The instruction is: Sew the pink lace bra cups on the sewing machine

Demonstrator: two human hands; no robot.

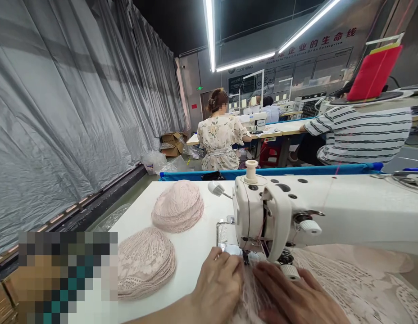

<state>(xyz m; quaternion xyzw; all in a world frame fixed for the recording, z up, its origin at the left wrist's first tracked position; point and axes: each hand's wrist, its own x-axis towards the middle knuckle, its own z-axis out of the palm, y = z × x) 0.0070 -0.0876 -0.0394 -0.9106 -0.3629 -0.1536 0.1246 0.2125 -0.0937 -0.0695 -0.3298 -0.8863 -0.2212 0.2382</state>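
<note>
Pale pink lace fabric (250, 294) lies under the presser foot (246, 257) of a white sewing machine (249, 209). To the left of the needle, my left hand (220, 283) is closed, its curled fingers gripping the lace's edge. My right hand (293, 292) rests on the lace at the other side, fingers stretched out and nearly flat, close beneath the tension knob. More pink lace (357, 274) spreads over the table to the right. The stitch point is partly hidden between my hands.
Two stacks of pink lace cup-shaped pieces, a far one (177, 207) and a nearer one (144, 263), stand on the white table (190, 252). A blue cloth edge (273, 171) borders its back. People sit at machines ahead. A grey curtain (77, 99) hangs left.
</note>
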